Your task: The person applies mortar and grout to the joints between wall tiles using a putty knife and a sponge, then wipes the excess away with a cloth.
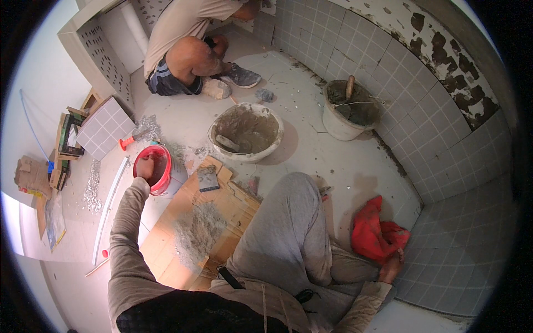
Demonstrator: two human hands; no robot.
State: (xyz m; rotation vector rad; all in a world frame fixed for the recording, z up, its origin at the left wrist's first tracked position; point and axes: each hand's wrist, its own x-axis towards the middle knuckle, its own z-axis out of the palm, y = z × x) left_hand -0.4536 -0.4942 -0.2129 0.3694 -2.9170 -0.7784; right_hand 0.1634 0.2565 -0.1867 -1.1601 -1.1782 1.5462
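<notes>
My left hand (145, 167) reaches down inside a red-rimmed bucket (167, 176) that holds murky liquid. Its fingers point into the bucket and do not show clearly enough to tell if they grip anything. By the tiled wall, my right hand (392, 267) grips the lower edge of a red cloth (373, 233) stained with grey. Right of the bucket, a grey block-like piece (208, 178) lies on a flattened cardboard sheet (161, 250). A heap of grey powdery mortar (199, 230) also rests on that cardboard, left of my bent knee.
A wide tub of mortar (261, 130) stands ahead, and a white bucket (338, 125) with a wooden-handled tool is near the wall. Another person (183, 53) sits at the back. Tile (106, 129), an orange-handled tool (127, 142) and a long white strip (111, 202) lie left.
</notes>
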